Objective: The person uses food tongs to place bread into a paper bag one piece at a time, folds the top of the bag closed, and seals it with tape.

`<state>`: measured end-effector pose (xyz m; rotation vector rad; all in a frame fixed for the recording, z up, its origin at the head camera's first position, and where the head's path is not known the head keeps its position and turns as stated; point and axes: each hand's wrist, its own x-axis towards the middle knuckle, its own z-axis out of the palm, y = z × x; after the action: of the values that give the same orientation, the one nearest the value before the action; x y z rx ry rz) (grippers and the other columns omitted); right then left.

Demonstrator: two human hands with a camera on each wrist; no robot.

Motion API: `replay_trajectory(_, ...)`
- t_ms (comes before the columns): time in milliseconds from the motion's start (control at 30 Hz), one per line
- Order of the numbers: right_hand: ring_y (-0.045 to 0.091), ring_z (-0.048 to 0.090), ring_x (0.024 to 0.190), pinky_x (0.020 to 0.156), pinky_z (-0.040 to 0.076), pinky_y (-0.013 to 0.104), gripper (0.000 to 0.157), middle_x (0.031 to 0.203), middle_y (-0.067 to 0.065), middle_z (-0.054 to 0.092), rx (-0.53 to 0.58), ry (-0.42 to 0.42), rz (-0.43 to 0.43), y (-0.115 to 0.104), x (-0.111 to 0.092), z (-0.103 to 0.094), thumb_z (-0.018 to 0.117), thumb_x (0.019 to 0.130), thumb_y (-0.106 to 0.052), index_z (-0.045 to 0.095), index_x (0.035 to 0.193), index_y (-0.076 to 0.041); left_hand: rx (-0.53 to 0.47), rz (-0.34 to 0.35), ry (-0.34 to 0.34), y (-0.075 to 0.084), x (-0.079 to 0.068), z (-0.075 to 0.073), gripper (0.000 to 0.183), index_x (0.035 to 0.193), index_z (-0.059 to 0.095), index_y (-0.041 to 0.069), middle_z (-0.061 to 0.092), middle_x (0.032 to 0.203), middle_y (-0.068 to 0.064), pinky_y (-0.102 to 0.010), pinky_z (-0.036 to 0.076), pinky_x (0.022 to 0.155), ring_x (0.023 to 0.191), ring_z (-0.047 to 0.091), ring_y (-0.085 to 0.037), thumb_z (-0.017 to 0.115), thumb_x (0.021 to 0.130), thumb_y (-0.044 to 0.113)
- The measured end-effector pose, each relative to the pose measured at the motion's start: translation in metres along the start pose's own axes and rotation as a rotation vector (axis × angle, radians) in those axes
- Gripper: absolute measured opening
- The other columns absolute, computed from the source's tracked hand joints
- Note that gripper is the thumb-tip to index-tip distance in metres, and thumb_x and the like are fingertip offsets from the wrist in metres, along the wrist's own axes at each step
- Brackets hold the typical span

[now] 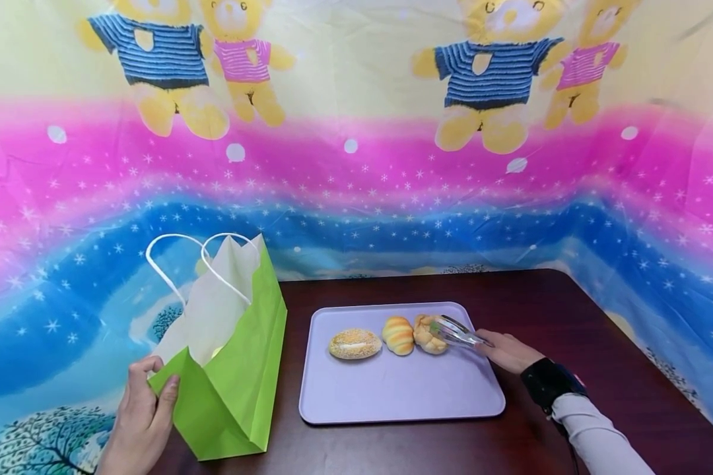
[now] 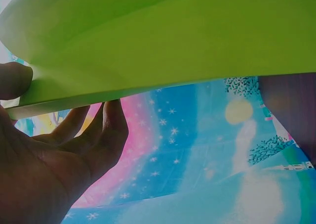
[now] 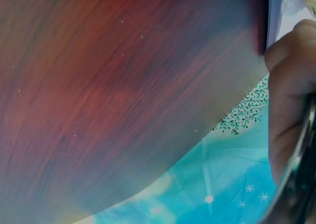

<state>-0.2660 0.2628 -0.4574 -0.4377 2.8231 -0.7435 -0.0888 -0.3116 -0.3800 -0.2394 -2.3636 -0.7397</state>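
Observation:
My left hand (image 1: 141, 410) pinches the near top edge of a green paper bag (image 1: 228, 389) with white rope handles; in the left wrist view the thumb lies on one side of the green paper (image 2: 163, 41) and the fingers on the other. My right hand (image 1: 511, 351) holds metal tongs (image 1: 460, 332), whose tips are at a knotted bread roll (image 1: 428, 338) on the lilac tray (image 1: 404, 396). Whether the tips squeeze the roll cannot be told. Left of that roll lie a striped croissant-like bun (image 1: 399, 335) and a seeded oval bun (image 1: 354, 344). Most of the bag's inside is hidden.
The tray lies on a dark wooden table (image 1: 535, 297), right of the standing bag. A printed cloth (image 1: 356, 178) with bears and snowflakes hangs behind and around the table. A black band (image 1: 549, 382) sits on the right wrist.

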Motion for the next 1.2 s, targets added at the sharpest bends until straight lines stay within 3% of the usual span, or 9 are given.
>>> replay_trajectory(200, 0.036, 0.057, 0.110, 0.092, 0.045, 0.051, 0.048, 0.125, 0.029, 0.058, -0.034, 0.040, -0.036, 0.002, -0.001, 0.001, 0.053, 0.102, -0.024, 0.050, 0.133, 0.012, -0.003, -0.001, -0.002, 0.002, -0.001, 0.000, 0.020, 0.110, 0.028, -0.001, 0.033, 0.087, -0.007, -0.026, 0.029, 0.054, 0.065, 0.032, -0.004, 0.045, 0.101, -0.007)
replay_trajectory(400, 0.025, 0.054, 0.090, 0.079, 0.042, 0.041, 0.039, 0.111, 0.015, 0.062, -0.019, 0.053, -0.041, 0.004, -0.005, -0.002, 0.054, 0.102, -0.026, 0.056, 0.129, 0.002, -0.004, -0.006, -0.006, 0.003, -0.002, 0.000, 0.020, 0.111, 0.027, -0.002, 0.033, 0.087, -0.008, -0.026, 0.029, 0.052, 0.062, 0.032, -0.004, 0.044, 0.102, -0.006)
replay_trajectory(667, 0.022, 0.053, 0.088, 0.078, 0.041, 0.040, 0.033, 0.105, 0.008, 0.062, -0.004, 0.084, -0.056, 0.009, -0.012, -0.005, 0.053, 0.102, -0.026, 0.058, 0.125, -0.002, 0.009, 0.017, 0.005, 0.001, -0.001, 0.000, 0.021, 0.110, 0.028, -0.001, 0.033, 0.086, -0.007, -0.026, 0.027, 0.055, 0.067, 0.030, -0.004, 0.046, 0.101, -0.007)
replay_trajectory(933, 0.021, 0.054, 0.090, 0.079, 0.042, 0.041, 0.036, 0.108, 0.007, 0.062, 0.002, 0.092, -0.073, -0.007, -0.011, -0.017, 0.051, 0.104, -0.028, 0.056, 0.129, -0.003, 0.024, -0.007, -0.022, 0.002, 0.000, 0.000, 0.021, 0.110, 0.028, 0.000, 0.033, 0.086, -0.007, -0.028, 0.029, 0.058, 0.070, 0.031, -0.006, 0.046, 0.101, -0.006)
replay_trajectory(1200, 0.019, 0.049, 0.082, 0.072, 0.035, 0.038, 0.039, 0.102, 0.006, 0.058, 0.009, 0.083, -0.095, -0.025, -0.008, -0.026, 0.048, 0.105, -0.031, 0.054, 0.132, -0.004, 0.035, -0.025, -0.029, 0.004, -0.001, 0.000, 0.020, 0.111, 0.028, 0.000, 0.032, 0.085, -0.007, -0.028, 0.027, 0.057, 0.066, 0.030, -0.006, 0.045, 0.102, -0.004)
